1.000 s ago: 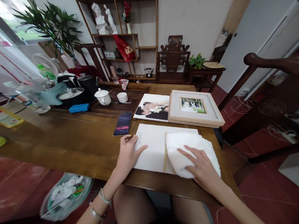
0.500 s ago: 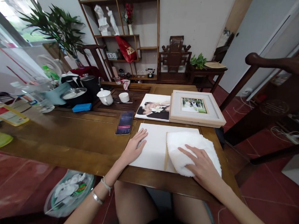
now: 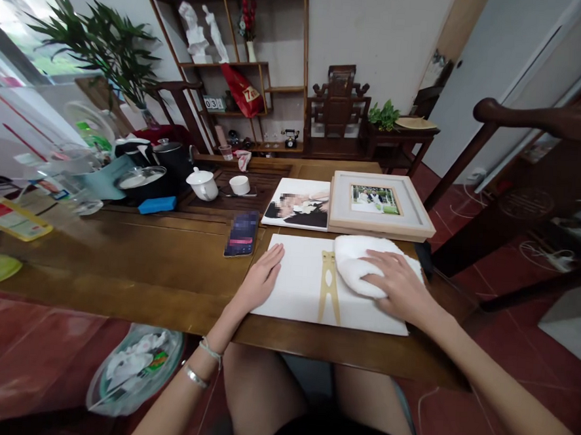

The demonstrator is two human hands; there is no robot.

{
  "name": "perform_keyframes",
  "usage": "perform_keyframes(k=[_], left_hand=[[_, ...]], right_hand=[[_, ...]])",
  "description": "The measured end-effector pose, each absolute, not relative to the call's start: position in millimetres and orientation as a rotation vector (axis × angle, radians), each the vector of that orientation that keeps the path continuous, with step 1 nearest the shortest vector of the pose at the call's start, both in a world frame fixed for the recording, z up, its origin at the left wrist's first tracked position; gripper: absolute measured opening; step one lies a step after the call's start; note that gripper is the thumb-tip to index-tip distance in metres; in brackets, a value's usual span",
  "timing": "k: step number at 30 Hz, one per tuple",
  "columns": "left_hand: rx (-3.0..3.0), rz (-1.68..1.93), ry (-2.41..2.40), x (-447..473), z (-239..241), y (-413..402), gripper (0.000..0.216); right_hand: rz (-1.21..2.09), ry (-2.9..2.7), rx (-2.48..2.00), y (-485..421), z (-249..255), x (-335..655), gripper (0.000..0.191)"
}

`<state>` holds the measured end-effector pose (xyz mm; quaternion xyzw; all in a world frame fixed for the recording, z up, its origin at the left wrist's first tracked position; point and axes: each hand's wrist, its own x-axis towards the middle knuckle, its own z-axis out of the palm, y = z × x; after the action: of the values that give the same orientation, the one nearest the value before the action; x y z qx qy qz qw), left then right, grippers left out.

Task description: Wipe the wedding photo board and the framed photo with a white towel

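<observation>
A white album (image 3: 300,287) with a gold strip lies flat on the wooden table (image 3: 135,260) in front of me. My left hand (image 3: 262,280) rests flat on its left edge, fingers stretched out. My right hand (image 3: 397,284) presses a white towel (image 3: 355,264) onto the album's far right part, fingers spread over the cloth. A phone (image 3: 242,234) lies just left of the album.
Beyond the album lie a photo print (image 3: 298,211) and a framed picture (image 3: 377,205). A tea tray with a teapot (image 3: 202,184), cup (image 3: 239,185) and kettles sits far left. A waste bag (image 3: 133,369) stands on the floor below; a wooden chair arm (image 3: 523,117) rises at right.
My right hand has slid the towel away from me toward the album's far right corner, uncovering the gold strip. The left hand has stayed on the album's left edge.
</observation>
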<state>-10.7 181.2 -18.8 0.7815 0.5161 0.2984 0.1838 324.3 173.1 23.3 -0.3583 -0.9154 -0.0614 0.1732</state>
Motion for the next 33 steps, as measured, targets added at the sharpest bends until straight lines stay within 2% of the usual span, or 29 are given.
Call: perform_keyframes(k=[6, 11, 16, 19, 23, 27, 33], left_hand=[[2.209, 0.825, 1.474, -9, -16, 180, 0.046], [2.188, 0.857, 1.491, -8, -16, 180, 0.045], [2.174, 0.857, 1.496, -8, -16, 180, 0.044], [2.174, 0.850, 1.497, -8, -15, 180, 0.044], [2.172, 0.864, 1.497, -8, -14, 179, 0.044], [2.166, 0.888, 1.510, -7, -14, 178, 0.042], [2.161, 0.874, 1.515, -7, -15, 179, 0.042]], right_hand=[[-0.033, -2.636, -1.078, 184, 13, 307, 0.028], [0.058, -2.724, -1.033, 128, 22, 311, 0.038], [0.175, -2.761, -1.001, 87, 26, 318, 0.033], [0.174, -2.745, -0.974, 110, 24, 320, 0.034], [0.073, -2.696, -0.993, 167, 18, 318, 0.025], [0.025, -2.663, -0.996, 186, 13, 315, 0.031], [0.122, -2.706, -0.972, 105, 17, 313, 0.037]])
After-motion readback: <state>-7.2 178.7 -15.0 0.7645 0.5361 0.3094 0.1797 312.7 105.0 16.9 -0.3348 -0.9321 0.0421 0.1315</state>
